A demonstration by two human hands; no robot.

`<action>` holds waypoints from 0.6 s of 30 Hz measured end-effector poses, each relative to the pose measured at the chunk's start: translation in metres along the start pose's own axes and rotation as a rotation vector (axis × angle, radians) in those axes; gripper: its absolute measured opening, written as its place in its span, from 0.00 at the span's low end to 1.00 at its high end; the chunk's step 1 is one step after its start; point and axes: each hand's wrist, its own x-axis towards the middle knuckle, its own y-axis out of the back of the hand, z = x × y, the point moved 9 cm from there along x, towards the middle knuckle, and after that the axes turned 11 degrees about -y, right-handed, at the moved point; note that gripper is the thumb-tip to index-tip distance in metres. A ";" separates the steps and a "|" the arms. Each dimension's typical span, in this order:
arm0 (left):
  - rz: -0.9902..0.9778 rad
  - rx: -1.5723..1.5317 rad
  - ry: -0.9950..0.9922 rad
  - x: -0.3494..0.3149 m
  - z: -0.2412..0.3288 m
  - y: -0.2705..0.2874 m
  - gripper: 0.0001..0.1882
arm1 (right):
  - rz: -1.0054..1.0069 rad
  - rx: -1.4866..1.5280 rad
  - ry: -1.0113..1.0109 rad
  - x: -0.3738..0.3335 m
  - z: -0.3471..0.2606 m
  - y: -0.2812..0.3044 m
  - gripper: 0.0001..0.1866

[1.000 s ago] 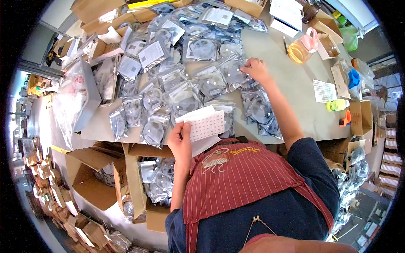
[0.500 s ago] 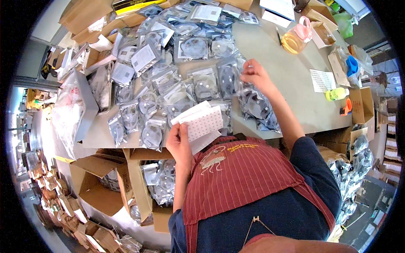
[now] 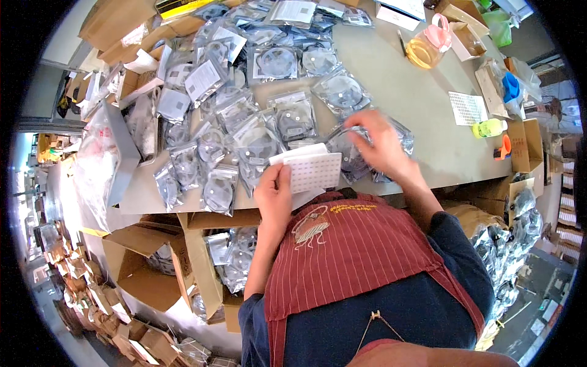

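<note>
Left grip [image 3: 273,192] pinches sheets [image 3: 317,172]; right grip [image 3: 384,145] blurred, state unclear; bagged parts [image 3: 292,116] crowd table [image 3: 422,125].

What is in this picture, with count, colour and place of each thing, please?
Flat tabletop: one, grey, across the view
Clear plastic bags of round parts: many, grey contents, tabletop's left and middle
White printed paper sheets: at least two, white, held at centre
White grid-printed sheet: one, white, tabletop's right
Pink-lidded transparent jug: one, yellowish, upper right
Yellow-green plastic bottle: one, yellow-green, right
Orange curved object: one, orange, far right
Blue rounded object: one, blue, far right
Grey plastic tray: one, grey, left
Open cardboard boxes: several, brown, below and around tabletop
Maroon pinstriped apron: one, maroon, lower centre
Left hand: one, bare, grip on those sheets
Right hand: one, bare, over bags right of the sheets
</note>
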 end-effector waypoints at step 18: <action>0.093 -0.337 0.227 -0.007 -0.021 0.010 0.13 | 0.086 0.002 0.242 0.061 -0.007 -0.041 0.05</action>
